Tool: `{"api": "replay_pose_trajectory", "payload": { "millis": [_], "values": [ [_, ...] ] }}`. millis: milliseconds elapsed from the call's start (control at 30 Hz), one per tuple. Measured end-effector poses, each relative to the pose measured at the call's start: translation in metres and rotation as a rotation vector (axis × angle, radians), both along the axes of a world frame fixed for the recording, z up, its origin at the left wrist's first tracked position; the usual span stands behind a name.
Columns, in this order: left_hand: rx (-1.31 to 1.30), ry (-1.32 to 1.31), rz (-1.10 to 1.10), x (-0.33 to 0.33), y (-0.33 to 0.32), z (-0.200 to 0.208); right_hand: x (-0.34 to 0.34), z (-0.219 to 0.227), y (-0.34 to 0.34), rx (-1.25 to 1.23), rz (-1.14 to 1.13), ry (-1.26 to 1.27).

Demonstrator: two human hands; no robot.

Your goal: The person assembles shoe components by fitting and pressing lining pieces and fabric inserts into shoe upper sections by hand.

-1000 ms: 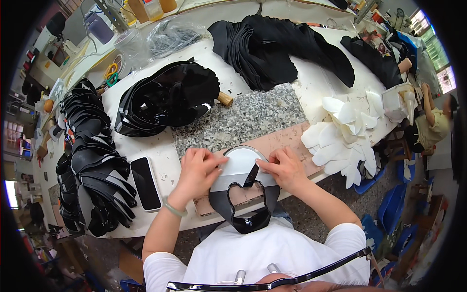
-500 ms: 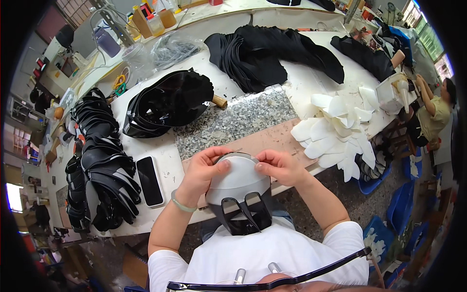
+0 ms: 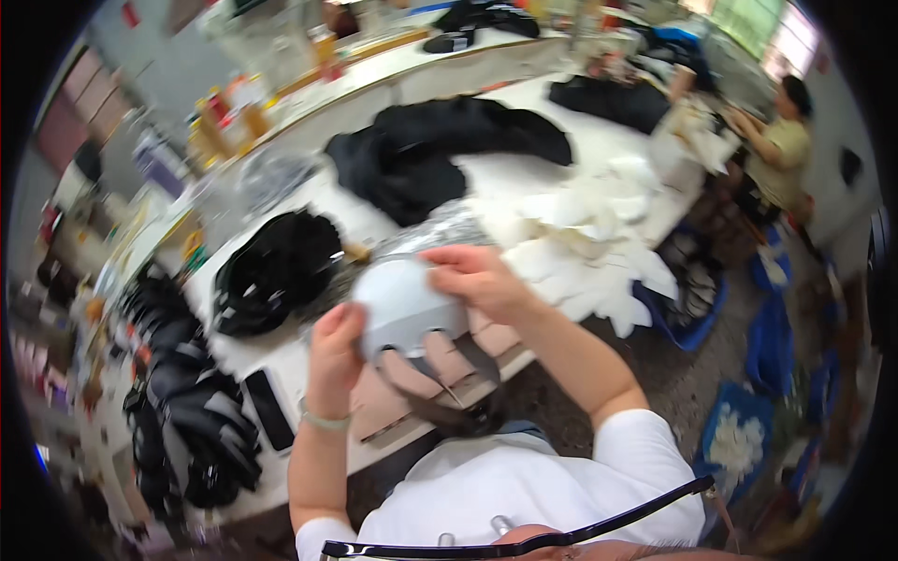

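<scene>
Between my two hands hangs a shoe upper (image 3: 407,304), with a smooth pale grey-white rounded front and dark open straps trailing from its lower end. My left hand (image 3: 335,360) is closed on its left edge, thumb along the side. At the upper right edge my right hand (image 3: 482,285) pinches it between thumb and fingers. It is held up over the table, in front of a speckled stone slab (image 3: 440,229) and a pinkish board (image 3: 398,411). Motion blur softens its outline.
Glossy black pieces (image 3: 276,271) lie nested left of the slab. A long stack of black-and-grey uppers (image 3: 201,397) runs down the left, beside a phone (image 3: 268,409). Black sheets (image 3: 421,150) lie behind, white pieces (image 3: 599,224) right. Another person (image 3: 786,150) works far right.
My hands have carried the shoe upper to the left and tilted it; the right hand now sits higher than the left. The whole view has turned, showing more of the right side.
</scene>
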State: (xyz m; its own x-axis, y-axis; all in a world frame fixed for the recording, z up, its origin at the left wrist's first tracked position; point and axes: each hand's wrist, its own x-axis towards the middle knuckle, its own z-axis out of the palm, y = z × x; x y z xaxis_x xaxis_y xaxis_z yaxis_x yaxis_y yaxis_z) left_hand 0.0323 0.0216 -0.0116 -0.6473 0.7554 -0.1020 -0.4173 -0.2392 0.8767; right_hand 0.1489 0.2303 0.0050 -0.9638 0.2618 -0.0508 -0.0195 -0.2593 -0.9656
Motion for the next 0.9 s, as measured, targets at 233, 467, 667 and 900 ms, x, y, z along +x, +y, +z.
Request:
{"api": "replay_pose_trajectory", "payload": {
  "millis": [233, 467, 667, 900],
  "values": [
    [-0.462, 0.45, 0.134, -0.051, -0.017, -0.057, 0.073, -0.038, 0.036, 0.526, -0.486, 0.022],
    [-0.595, 1.53, 0.464, 0.02, 0.006, 0.015, 0.228, -0.074, 0.133, 1.371, -0.482, -0.439],
    [-0.027, 1.475, -0.269, 0.157, 0.126, 0.024, 0.251, -0.088, 0.114, 1.331, -0.401, -0.421],
    [-0.19, 1.656, -0.355, 0.167, 0.228, -0.054, 0.237, -0.094, 0.181, 1.296, -0.731, -0.373]
  ]
}}
